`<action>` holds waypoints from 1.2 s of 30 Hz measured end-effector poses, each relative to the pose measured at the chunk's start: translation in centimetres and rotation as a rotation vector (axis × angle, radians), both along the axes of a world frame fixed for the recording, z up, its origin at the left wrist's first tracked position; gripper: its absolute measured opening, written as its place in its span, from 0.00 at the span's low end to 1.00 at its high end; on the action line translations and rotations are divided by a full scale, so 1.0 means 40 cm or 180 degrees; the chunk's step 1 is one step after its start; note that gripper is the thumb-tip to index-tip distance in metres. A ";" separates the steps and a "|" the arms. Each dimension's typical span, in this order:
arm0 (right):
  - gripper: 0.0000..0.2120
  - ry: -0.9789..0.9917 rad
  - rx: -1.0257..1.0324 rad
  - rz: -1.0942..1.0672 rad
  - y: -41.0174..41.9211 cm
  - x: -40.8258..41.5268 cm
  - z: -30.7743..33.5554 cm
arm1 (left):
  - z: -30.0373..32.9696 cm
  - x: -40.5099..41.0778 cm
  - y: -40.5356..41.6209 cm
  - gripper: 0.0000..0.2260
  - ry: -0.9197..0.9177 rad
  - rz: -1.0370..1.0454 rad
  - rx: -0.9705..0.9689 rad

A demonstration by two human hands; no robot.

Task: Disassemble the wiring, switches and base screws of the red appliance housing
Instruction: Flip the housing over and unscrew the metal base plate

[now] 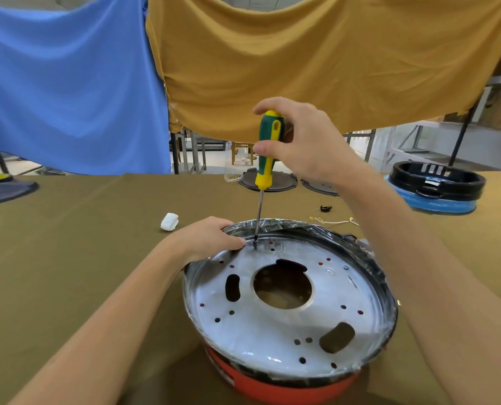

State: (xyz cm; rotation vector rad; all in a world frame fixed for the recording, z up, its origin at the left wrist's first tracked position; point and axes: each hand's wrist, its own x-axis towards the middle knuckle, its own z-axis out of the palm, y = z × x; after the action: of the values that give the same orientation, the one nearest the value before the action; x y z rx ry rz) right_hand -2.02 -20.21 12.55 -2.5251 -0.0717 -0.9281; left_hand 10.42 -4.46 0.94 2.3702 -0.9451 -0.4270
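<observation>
The red appliance housing (272,385) sits on the table in front of me, its silver metal base plate (261,334) with several holes and slots facing up. My right hand (304,141) grips a green-and-yellow screwdriver (268,150) held upright. Its tip stands on a screw (255,243) near the plate's far rim. My left hand (211,238) holds the housing's far-left rim, thumb lying on the plate beside the tip.
A white plastic part (169,221) lies left of the housing. Loose wires (335,221) and a small black part (326,208) lie behind it. A black ring on a blue housing (436,187) stands at the right; two dark round plates (272,179) lie at the table's far edge.
</observation>
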 end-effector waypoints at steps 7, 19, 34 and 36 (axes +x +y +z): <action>0.15 0.0514 0.0246 0.0072 -0.028 -0.020 0.007 | -0.001 0.001 -0.002 0.07 0.0024 -0.0081 -0.0070; 0.19 0.0393 0.0553 0.0475 -0.028 -0.022 0.015 | 0.000 -0.001 0.000 0.06 -0.0014 -0.0052 -0.0038; 0.18 0.0030 0.0277 0.0240 -0.004 -0.012 0.004 | -0.001 0.000 0.001 0.06 -0.0001 0.0027 -0.0049; 0.15 0.0050 0.0521 0.0238 -0.005 -0.010 0.001 | -0.003 0.002 0.000 0.05 -0.0028 0.0004 -0.0039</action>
State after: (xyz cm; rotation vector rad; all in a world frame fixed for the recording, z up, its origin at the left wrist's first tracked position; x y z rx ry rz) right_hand -2.43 -20.41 12.59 -2.3623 -0.0812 -0.8491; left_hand 10.51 -4.47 0.80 2.3634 -0.9473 -0.4094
